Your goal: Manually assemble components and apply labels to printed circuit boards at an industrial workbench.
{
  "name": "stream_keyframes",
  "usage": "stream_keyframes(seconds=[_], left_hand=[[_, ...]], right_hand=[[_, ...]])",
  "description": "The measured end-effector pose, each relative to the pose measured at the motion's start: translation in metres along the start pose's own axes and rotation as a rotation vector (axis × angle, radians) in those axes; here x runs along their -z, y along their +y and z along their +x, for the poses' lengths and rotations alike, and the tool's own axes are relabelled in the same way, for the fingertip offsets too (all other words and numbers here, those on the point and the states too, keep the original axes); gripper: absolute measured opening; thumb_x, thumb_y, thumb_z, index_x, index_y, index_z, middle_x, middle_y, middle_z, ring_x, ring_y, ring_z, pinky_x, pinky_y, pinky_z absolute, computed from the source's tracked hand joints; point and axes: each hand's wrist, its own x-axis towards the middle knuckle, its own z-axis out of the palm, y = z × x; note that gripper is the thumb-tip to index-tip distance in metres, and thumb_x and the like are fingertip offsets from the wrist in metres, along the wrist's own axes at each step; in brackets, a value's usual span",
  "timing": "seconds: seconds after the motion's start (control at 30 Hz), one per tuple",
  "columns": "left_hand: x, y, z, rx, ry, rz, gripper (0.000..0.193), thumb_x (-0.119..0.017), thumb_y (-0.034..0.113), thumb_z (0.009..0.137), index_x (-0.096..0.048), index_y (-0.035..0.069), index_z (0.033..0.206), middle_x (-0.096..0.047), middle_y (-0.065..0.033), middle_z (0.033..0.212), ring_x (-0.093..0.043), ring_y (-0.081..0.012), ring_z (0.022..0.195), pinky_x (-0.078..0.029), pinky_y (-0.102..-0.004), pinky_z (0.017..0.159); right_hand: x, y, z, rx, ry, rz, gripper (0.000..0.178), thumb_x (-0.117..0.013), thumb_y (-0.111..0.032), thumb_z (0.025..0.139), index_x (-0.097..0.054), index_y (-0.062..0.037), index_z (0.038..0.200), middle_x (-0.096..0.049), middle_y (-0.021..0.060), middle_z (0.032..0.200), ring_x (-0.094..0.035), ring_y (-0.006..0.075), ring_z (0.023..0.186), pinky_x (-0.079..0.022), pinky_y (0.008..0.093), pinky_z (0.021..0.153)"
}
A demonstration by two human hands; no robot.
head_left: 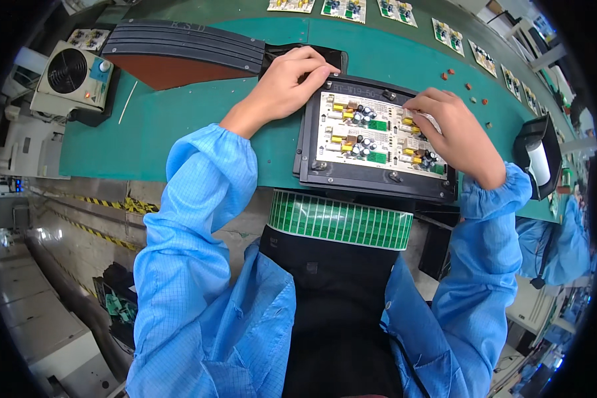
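A black pallet frame (312, 174) lies at the table's near edge, holding a pale circuit-board panel (382, 136) populated with capacitors, yellow parts and green blocks. My right hand (454, 129) is over the panel's right side, thumb and fingers bent together near its upper right parts; what they grip, if anything, is hidden. Beyond the frame's upper left corner, my left hand (288, 83) is closed, fingertips by the rim of a black bin (335, 56). Anything between those fingers cannot be made out.
Left of the bin stands a dark stack of angled panels (186, 50), and farther left a fan unit (66, 73). Small red parts (451, 71) lie on the green mat (225, 126). More circuit boards (343, 9) line the back. A black holder (537, 156) stands at right.
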Motion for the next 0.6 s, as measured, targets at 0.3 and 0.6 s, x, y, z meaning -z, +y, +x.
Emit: stream_keyframes(seconds=[0.3,0.6], left_hand=[[0.000,-0.003,-0.002,0.061,0.064,-0.066,0.034,-0.047,0.021,0.110,-0.071,-0.002,0.114,-0.070,-0.0106,0.103,-0.068,-0.0210,0.097,-0.054,-0.0345,0.085],[0.000,-0.012,-0.004,0.244,0.166,-0.282,0.040,-0.044,0.031,0.111,-0.067,-0.002,0.113,-0.071,-0.0084,0.092,-0.064,-0.0166,0.087,-0.051,-0.0322,0.082]], right_hand=[[0.026,-0.016,-0.001,-0.074,-0.037,0.185,0.022,-0.066,-0.006,0.093,-0.060,0.0027,0.112,-0.064,0.0164,0.107,-0.064,0.0301,0.100,-0.049,0.0379,0.093],[0.033,0.017,-0.010,-0.163,0.100,0.614,0.045,-0.071,-0.012,0.095,-0.058,0.0009,0.137,-0.068,0.0064,0.112,-0.063,0.0121,0.103,-0.050,0.0283,0.097]])
